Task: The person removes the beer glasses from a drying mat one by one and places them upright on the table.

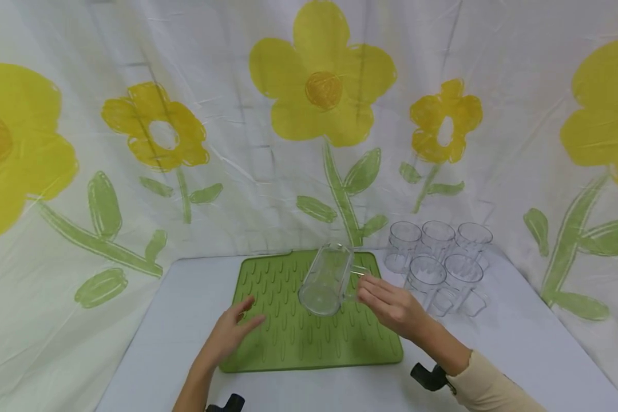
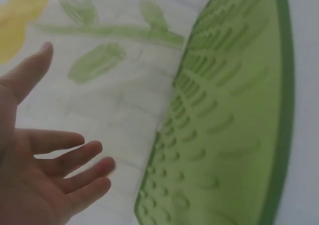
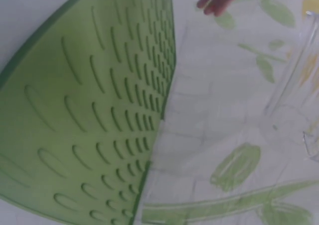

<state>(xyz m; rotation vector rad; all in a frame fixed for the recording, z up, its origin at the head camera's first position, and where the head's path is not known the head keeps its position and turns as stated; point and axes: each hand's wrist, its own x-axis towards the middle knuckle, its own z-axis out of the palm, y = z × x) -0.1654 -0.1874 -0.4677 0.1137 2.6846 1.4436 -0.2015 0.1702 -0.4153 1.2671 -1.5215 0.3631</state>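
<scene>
A clear glass mug (image 1: 325, 280) hangs tilted over the green ridged mat (image 1: 283, 349). My right hand (image 1: 391, 306) grips it by the handle, on the mug's right side. Part of the same mug (image 3: 294, 100) shows at the right edge of the right wrist view, where the right hand itself is out of sight. Over the mat's left part, my left hand (image 1: 229, 332) is held with fingers apart and nothing in it. The left wrist view shows that hand (image 2: 55, 180) with its fingers spread, apart from the mat (image 2: 234, 135).
Several clear glass mugs (image 1: 426, 274) stand close together on the white table (image 1: 175, 320), right of the mat. Behind the table hangs a white cloth (image 1: 226, 189) printed with yellow flowers. Each wrist wears a black camera mount (image 1: 428, 376).
</scene>
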